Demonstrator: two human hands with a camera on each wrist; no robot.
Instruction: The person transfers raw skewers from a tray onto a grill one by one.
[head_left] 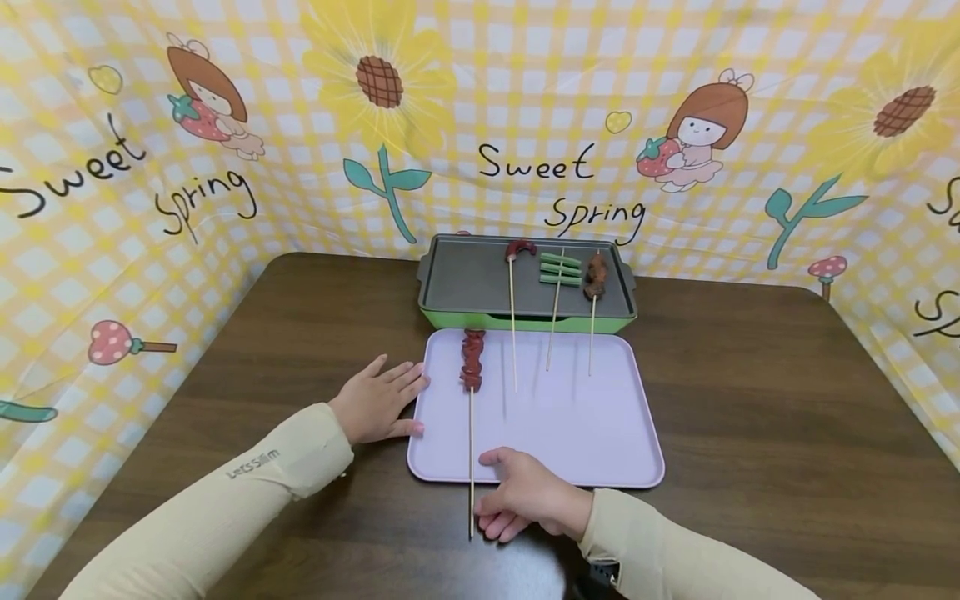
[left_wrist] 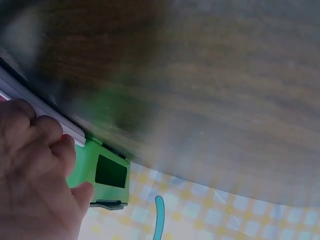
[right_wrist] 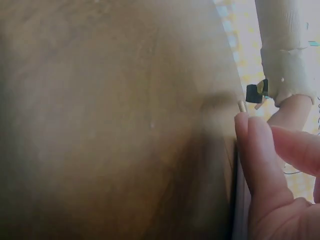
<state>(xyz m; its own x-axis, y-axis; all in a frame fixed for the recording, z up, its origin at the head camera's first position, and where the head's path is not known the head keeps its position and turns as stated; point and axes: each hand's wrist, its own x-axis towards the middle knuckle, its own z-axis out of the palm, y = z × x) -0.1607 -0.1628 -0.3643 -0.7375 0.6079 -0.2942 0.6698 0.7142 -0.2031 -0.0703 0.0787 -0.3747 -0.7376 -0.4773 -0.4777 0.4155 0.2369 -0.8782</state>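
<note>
A skewer of reddish-brown meat pieces (head_left: 472, 360) lies on the left part of a pale purple tray (head_left: 600, 450). Its thin stick runs toward the person and past the tray's front rim. Beside the stick's near end is my right hand (head_left: 528, 496), fingers loosely bent, fingertips at or very close to the stick, and no finger seen on its far side. The stick's end (right_wrist: 242, 106) also shows by those fingertips in the right wrist view. With fingers extended, my left hand (head_left: 375, 404) lies on the table, its fingertips and thumb at the tray's left rim.
Behind the tray stands a green grill (head_left: 457, 318) with a dark plate. On its right half lie a curled dark red piece on a stick (head_left: 519, 247), green vegetable sticks on a skewer (head_left: 560, 269) and a brown meat skewer (head_left: 596, 277). Patterned cloth surrounds the wooden table.
</note>
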